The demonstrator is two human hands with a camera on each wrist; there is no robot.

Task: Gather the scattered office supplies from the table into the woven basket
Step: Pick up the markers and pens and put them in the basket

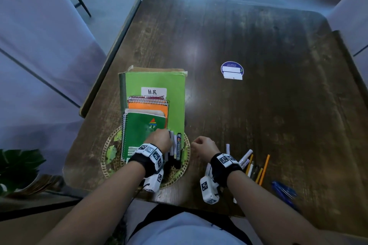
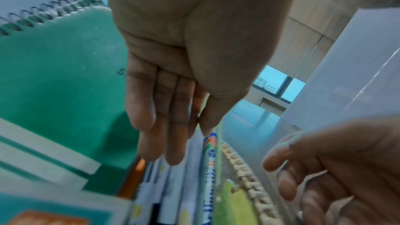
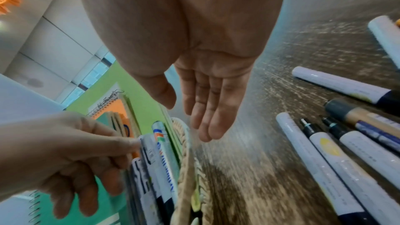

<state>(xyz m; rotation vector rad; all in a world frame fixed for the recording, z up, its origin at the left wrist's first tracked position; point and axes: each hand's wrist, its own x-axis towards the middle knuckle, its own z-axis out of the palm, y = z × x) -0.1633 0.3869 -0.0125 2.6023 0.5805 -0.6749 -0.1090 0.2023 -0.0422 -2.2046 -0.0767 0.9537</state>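
Observation:
The woven basket (image 1: 106, 155) sits at the table's near left edge. It holds a dark green spiral notebook (image 1: 139, 133), an orange notebook (image 1: 147, 106) and a big light-green book (image 1: 155, 83). Several markers (image 1: 178, 145) lie along its right side. My left hand (image 1: 159, 138) is over those markers (image 2: 208, 168), fingers straight, tips touching them. My right hand (image 1: 203, 145) hovers just right of the basket rim (image 3: 186, 168), palm empty (image 3: 207, 109) and fingers relaxed. More loose markers (image 1: 246, 158) and orange pencils (image 1: 262, 169) lie on the table to its right.
Blue pens (image 1: 282, 190) lie near the front right edge of the wooden table (image 1: 258, 45). A round blue sticker (image 1: 232, 70) is on the tabletop further back. A plant leaf (image 1: 18, 163) is off the table at the left.

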